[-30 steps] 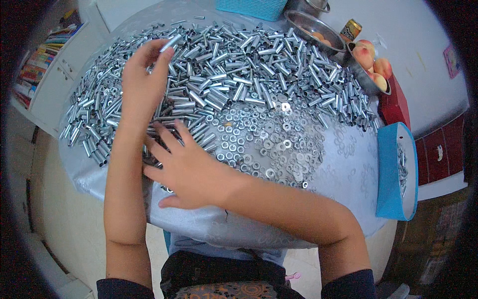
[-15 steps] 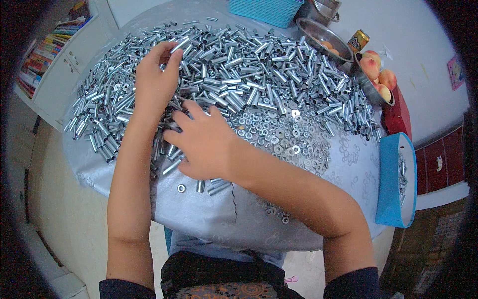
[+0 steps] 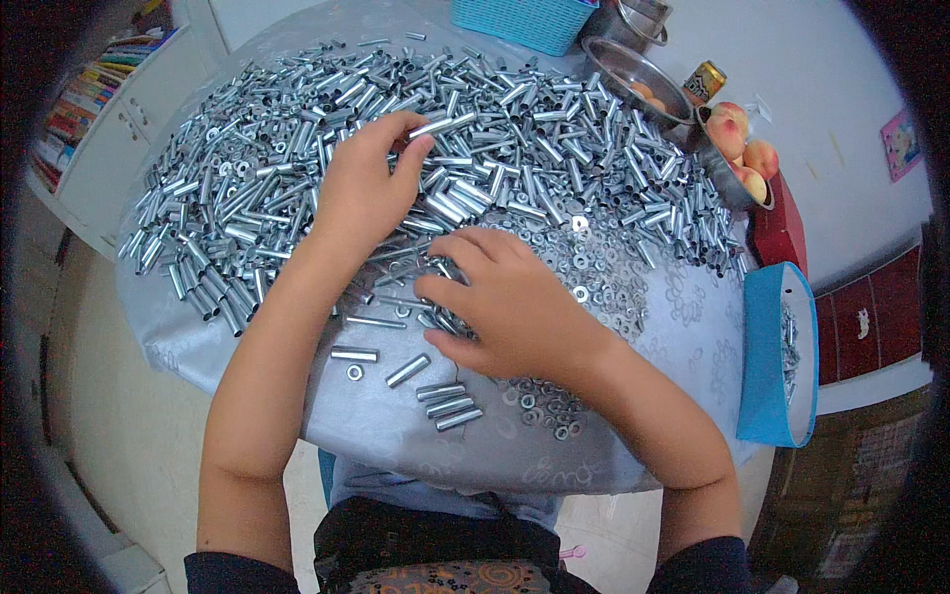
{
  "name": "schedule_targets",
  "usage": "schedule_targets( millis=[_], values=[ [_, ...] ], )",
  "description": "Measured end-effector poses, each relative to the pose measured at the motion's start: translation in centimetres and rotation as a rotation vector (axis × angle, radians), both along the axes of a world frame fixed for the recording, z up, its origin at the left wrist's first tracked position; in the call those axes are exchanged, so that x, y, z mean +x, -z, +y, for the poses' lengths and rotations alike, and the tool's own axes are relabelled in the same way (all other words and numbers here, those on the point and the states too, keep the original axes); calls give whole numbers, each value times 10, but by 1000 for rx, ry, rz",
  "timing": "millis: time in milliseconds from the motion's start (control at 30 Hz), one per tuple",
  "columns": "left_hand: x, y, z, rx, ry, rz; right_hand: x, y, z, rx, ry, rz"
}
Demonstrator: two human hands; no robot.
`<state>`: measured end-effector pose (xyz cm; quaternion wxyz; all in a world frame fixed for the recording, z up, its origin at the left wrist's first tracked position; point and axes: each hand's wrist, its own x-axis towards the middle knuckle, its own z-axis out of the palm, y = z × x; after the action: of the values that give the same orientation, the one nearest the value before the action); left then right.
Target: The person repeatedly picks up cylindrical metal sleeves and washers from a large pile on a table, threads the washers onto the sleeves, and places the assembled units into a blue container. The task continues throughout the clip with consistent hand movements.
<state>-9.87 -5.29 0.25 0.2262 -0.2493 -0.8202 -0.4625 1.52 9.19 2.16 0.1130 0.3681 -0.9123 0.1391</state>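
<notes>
A large spread of shiny metal tubes (image 3: 465, 198) covers the table. My left hand (image 3: 366, 188) is over the middle of the spread, a short metal tube (image 3: 443, 125) pinched between its thumb and fingers. Lower and to the right, my right hand (image 3: 515, 307) is cupped with its fingers apart, over small metal pieces beside the heap. Flat washers and nuts (image 3: 604, 282) lie to the right of that hand, partly hidden by it and its forearm. Several tubes (image 3: 445, 406), a thin rod (image 3: 376, 322) and a single nut (image 3: 354, 372) lie separately near the front edge.
On the right edge stands a blue fabric bin (image 3: 772, 356) with metal pieces in it. Toward the back right are a metal bowl (image 3: 633, 74), peaches (image 3: 742, 153) in another bowl, a can (image 3: 706, 82) and a blue basket (image 3: 524, 22). A white cabinet (image 3: 148, 109) stands at left.
Both hands have moved right, the left one still with a tube at its fingertips. More tubes and a thin rod now show at the front where my right hand was.
</notes>
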Motion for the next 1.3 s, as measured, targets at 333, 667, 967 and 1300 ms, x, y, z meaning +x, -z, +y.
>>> schedule_targets(
  millis=[333, 667, 967, 1300],
  values=[
    [17, 1, 10, -31, 91, -99, 41, -7, 28, -119, 211, -7],
    [48, 0, 28, -35, 304, -151, 72, 7, 18, -61, 231, -123],
    [61, -11, 32, -74, 354, -205, 74, -5, 34, -410, 286, -222],
    [71, 4, 45, -72, 407, -18, 58, -10, 50, -1674, 616, -584]
  ],
)
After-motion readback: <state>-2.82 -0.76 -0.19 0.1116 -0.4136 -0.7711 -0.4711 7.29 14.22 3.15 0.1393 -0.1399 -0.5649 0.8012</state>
